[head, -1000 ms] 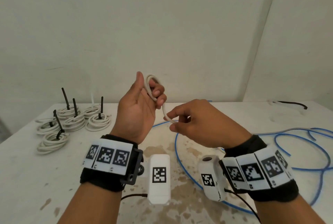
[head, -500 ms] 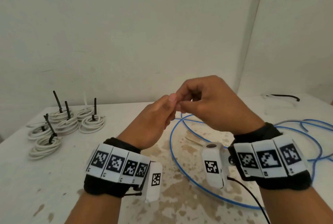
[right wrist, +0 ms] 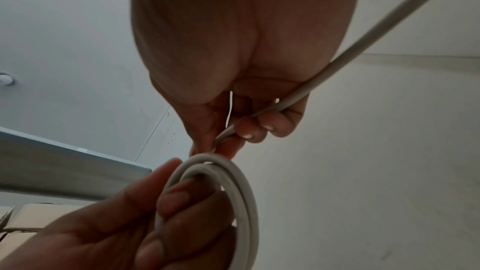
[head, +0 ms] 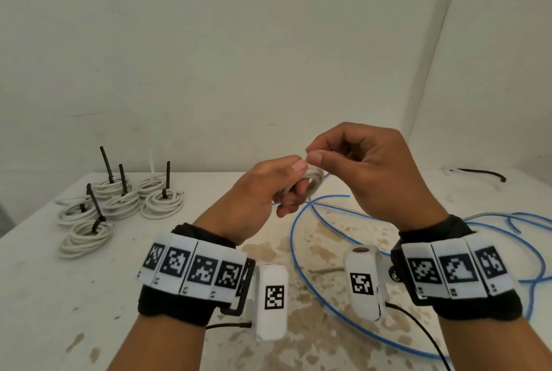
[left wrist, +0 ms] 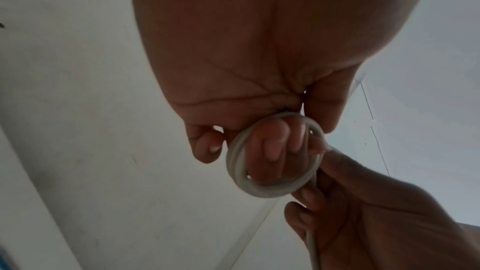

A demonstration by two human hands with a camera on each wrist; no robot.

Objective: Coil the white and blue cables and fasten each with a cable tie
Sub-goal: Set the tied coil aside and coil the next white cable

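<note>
My left hand [head: 286,185] holds a small coil of white cable [head: 313,181] above the table, thumb on top and fingers curled through the loops [left wrist: 272,159]. Just right of it, my right hand [head: 343,158] pinches the running length of the same white cable [right wrist: 337,65], which passes through its curled fingers and leads off behind the wrist. The coil [right wrist: 228,188] has a few turns. A loose blue cable [head: 298,254] lies in wide loops on the table below and to the right of both hands.
Several tied white coils [head: 119,203] with black tie tails standing up sit at the table's back left. A black cable [head: 484,173] lies at the far right. The stained white table [head: 59,296] meets a wall behind.
Both hands came together and the view shifted. The right hand went from under the left up to beside it, laying another turn of white cable onto the coil.
</note>
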